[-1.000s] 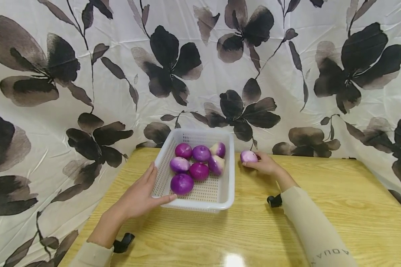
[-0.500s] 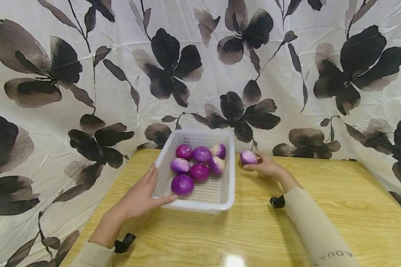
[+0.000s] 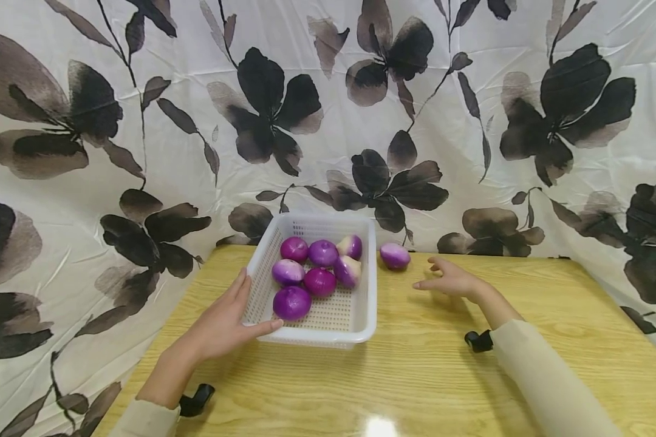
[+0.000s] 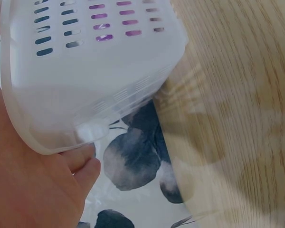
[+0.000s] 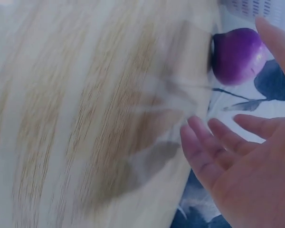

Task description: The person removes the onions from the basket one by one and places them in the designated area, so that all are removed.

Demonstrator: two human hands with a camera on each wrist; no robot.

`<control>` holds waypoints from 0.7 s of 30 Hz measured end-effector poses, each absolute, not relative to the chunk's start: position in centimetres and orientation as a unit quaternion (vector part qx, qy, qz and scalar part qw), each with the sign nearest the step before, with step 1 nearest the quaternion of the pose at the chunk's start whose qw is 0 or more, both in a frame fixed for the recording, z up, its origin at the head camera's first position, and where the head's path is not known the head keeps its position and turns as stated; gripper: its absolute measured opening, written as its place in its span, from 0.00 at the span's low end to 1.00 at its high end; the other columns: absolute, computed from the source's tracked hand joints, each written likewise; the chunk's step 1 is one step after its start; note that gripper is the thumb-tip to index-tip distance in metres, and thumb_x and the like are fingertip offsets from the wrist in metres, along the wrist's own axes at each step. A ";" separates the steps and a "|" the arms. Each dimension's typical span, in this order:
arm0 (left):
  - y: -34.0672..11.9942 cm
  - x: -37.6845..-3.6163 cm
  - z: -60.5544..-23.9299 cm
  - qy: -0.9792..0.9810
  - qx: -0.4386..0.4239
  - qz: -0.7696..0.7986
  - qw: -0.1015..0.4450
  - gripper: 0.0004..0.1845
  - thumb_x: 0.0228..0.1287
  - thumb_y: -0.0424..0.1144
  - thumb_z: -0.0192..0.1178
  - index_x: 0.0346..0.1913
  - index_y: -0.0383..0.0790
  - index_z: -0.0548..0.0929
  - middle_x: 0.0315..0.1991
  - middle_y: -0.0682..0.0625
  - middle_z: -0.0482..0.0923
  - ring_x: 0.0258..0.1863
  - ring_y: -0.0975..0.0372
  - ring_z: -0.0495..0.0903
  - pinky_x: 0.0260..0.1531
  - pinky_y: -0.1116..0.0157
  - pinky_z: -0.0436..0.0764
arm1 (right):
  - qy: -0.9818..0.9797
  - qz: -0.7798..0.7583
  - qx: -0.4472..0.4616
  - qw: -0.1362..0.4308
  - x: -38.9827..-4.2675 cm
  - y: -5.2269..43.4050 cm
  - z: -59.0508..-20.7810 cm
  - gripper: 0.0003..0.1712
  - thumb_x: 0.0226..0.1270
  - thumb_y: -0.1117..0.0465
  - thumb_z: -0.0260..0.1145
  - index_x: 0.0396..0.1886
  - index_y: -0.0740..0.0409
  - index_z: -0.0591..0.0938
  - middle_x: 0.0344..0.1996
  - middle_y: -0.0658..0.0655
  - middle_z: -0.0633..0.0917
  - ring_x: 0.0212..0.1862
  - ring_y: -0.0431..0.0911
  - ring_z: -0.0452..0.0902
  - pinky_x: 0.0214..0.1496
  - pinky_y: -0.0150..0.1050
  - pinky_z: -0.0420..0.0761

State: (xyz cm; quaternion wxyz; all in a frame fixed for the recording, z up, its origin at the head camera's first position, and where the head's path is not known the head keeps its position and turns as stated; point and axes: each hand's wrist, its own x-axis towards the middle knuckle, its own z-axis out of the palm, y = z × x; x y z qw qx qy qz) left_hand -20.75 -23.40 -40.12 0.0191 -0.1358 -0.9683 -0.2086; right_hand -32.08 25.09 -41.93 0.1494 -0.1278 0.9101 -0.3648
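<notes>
My left hand [image 3: 224, 325] braces the white perforated plastic basket [image 3: 361, 315] of purple onions [image 3: 292, 302] on the wooden worktop [image 3: 415, 376], thumb on its near rim. My right hand [image 3: 452, 280] hangs open, empty — the lone purple-and-white onion [image 3: 395, 255] lies just beside the basket's far right corner. Best keep the basket pinned so it can't slide; no lettering is readable.

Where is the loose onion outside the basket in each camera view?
Head: the onion lies on the table, right of the basket, beyond the open right hand.
Left wrist: not in it; only the basket and left hand show.
Right wrist: upper right, onion just past the fingertips.
Shared landmark: the white basket, in all three views.
</notes>
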 end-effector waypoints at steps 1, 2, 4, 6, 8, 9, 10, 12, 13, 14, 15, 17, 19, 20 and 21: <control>-23.5 -20.7 -40.1 -0.968 -0.136 -0.209 0.019 0.71 0.55 0.81 0.57 0.81 0.28 0.41 0.83 0.36 0.31 0.78 0.36 0.48 0.72 0.38 0.58 | 0.911 -0.363 -0.131 0.145 -31.9 25.1 -41.9 0.59 0.67 0.43 0.70 0.78 0.75 0.51 0.72 0.81 0.61 0.71 0.74 0.62 0.71 0.65 0.67; -23.5 -20.7 -40.2 -0.968 -0.135 -0.209 0.019 0.71 0.55 0.81 0.57 0.81 0.28 0.41 0.83 0.37 0.31 0.78 0.36 0.48 0.72 0.38 0.58 | 0.911 -0.365 -0.132 0.142 -31.7 25.1 -41.8 0.58 0.68 0.43 0.70 0.78 0.74 0.51 0.72 0.80 0.61 0.71 0.74 0.63 0.70 0.65 0.69; -23.5 -20.7 -40.2 -0.968 -0.136 -0.208 0.019 0.71 0.55 0.81 0.56 0.81 0.28 0.41 0.83 0.36 0.31 0.78 0.36 0.48 0.73 0.38 0.58 | 0.910 -0.368 -0.138 0.131 -31.4 25.2 -41.7 0.57 0.68 0.44 0.71 0.78 0.74 0.53 0.72 0.80 0.62 0.69 0.74 0.65 0.68 0.64 0.71; -23.6 -20.7 -40.3 -0.968 -0.137 -0.208 0.020 0.71 0.56 0.81 0.56 0.81 0.28 0.41 0.83 0.36 0.31 0.79 0.37 0.48 0.73 0.39 0.57 | 0.908 -0.372 -0.144 0.123 -31.0 25.2 -41.7 0.56 0.67 0.45 0.71 0.78 0.72 0.54 0.72 0.79 0.63 0.68 0.74 0.67 0.67 0.63 0.73; -23.5 -20.7 -40.3 -0.968 -0.138 -0.208 0.019 0.71 0.56 0.81 0.57 0.81 0.28 0.41 0.83 0.36 0.32 0.79 0.37 0.48 0.73 0.39 0.57 | 0.905 -0.380 -0.152 0.117 -30.6 25.3 -41.6 0.55 0.67 0.46 0.71 0.78 0.71 0.55 0.71 0.78 0.64 0.67 0.73 0.69 0.65 0.62 0.75; -23.5 -20.7 -40.2 -0.968 -0.137 -0.209 0.018 0.71 0.55 0.81 0.57 0.81 0.28 0.41 0.83 0.36 0.32 0.79 0.37 0.47 0.73 0.39 0.57 | 0.903 -0.383 -0.156 0.113 -30.5 25.3 -41.6 0.54 0.67 0.46 0.71 0.78 0.71 0.55 0.71 0.78 0.65 0.67 0.73 0.69 0.65 0.62 0.76; -23.5 -20.8 -40.2 -0.968 -0.138 -0.209 0.018 0.71 0.55 0.80 0.57 0.81 0.28 0.41 0.83 0.36 0.32 0.79 0.37 0.48 0.73 0.39 0.57 | 0.902 -0.384 -0.161 0.109 -30.3 25.3 -41.6 0.53 0.67 0.46 0.71 0.78 0.71 0.56 0.71 0.78 0.65 0.67 0.73 0.69 0.64 0.62 0.76; -23.4 -20.8 -40.2 -0.968 -0.138 -0.210 0.017 0.71 0.55 0.80 0.57 0.81 0.28 0.41 0.83 0.36 0.32 0.79 0.37 0.48 0.73 0.39 0.58 | 0.901 -0.386 -0.171 0.099 -29.9 25.3 -41.5 0.52 0.68 0.47 0.71 0.77 0.71 0.57 0.70 0.78 0.66 0.66 0.73 0.70 0.63 0.61 0.77; -23.4 -20.8 -40.1 -0.968 -0.139 -0.210 0.017 0.71 0.56 0.80 0.57 0.81 0.28 0.41 0.83 0.36 0.32 0.78 0.36 0.48 0.73 0.38 0.58 | 0.901 -0.385 -0.175 0.093 -29.8 25.2 -41.4 0.51 0.69 0.47 0.70 0.77 0.71 0.58 0.70 0.77 0.67 0.66 0.72 0.70 0.62 0.61 0.78; -23.4 -20.8 -40.1 -0.968 -0.139 -0.209 0.018 0.71 0.56 0.80 0.57 0.81 0.28 0.41 0.83 0.36 0.32 0.78 0.36 0.48 0.73 0.38 0.58 | 0.901 -0.384 -0.180 0.088 -29.6 25.2 -41.3 0.50 0.69 0.47 0.70 0.77 0.71 0.58 0.70 0.77 0.67 0.65 0.72 0.70 0.62 0.61 0.78; -23.4 -20.8 -40.1 -0.968 -0.140 -0.208 0.018 0.70 0.56 0.80 0.57 0.81 0.28 0.41 0.83 0.36 0.32 0.78 0.36 0.48 0.73 0.38 0.58 | 0.902 -0.382 -0.184 0.082 -29.4 25.1 -41.2 0.49 0.69 0.48 0.70 0.77 0.71 0.59 0.70 0.77 0.68 0.65 0.71 0.71 0.61 0.61 0.78; -23.4 -20.7 -40.1 -0.968 -0.140 -0.207 0.017 0.70 0.56 0.79 0.57 0.81 0.27 0.42 0.83 0.35 0.32 0.78 0.36 0.48 0.73 0.38 0.58 | 0.903 -0.379 -0.191 0.073 -29.1 25.0 -41.0 0.47 0.70 0.48 0.69 0.76 0.71 0.60 0.69 0.76 0.69 0.65 0.70 0.71 0.61 0.61 0.78; -23.4 -20.7 -40.1 -0.969 -0.138 -0.206 0.017 0.70 0.56 0.80 0.57 0.81 0.27 0.42 0.83 0.36 0.32 0.78 0.36 0.49 0.72 0.38 0.58 | 0.903 -0.376 -0.197 0.065 -28.9 24.9 -40.8 0.46 0.71 0.48 0.69 0.76 0.70 0.61 0.69 0.75 0.70 0.65 0.69 0.72 0.61 0.61 0.78; -23.4 -20.7 -40.0 -0.969 -0.137 -0.206 0.016 0.70 0.56 0.80 0.57 0.81 0.27 0.42 0.83 0.36 0.32 0.78 0.36 0.49 0.72 0.37 0.58 | 0.903 -0.374 -0.201 0.062 -28.8 24.8 -40.7 0.46 0.71 0.48 0.69 0.76 0.70 0.62 0.68 0.75 0.71 0.65 0.69 0.72 0.61 0.61 0.78; -23.5 -20.7 -40.0 -0.969 -0.135 -0.205 0.016 0.70 0.56 0.80 0.57 0.81 0.28 0.42 0.83 0.36 0.32 0.78 0.36 0.49 0.72 0.37 0.59 | 0.902 -0.374 -0.206 0.060 -28.7 24.7 -40.6 0.45 0.71 0.49 0.69 0.76 0.70 0.62 0.68 0.74 0.71 0.64 0.69 0.72 0.62 0.61 0.78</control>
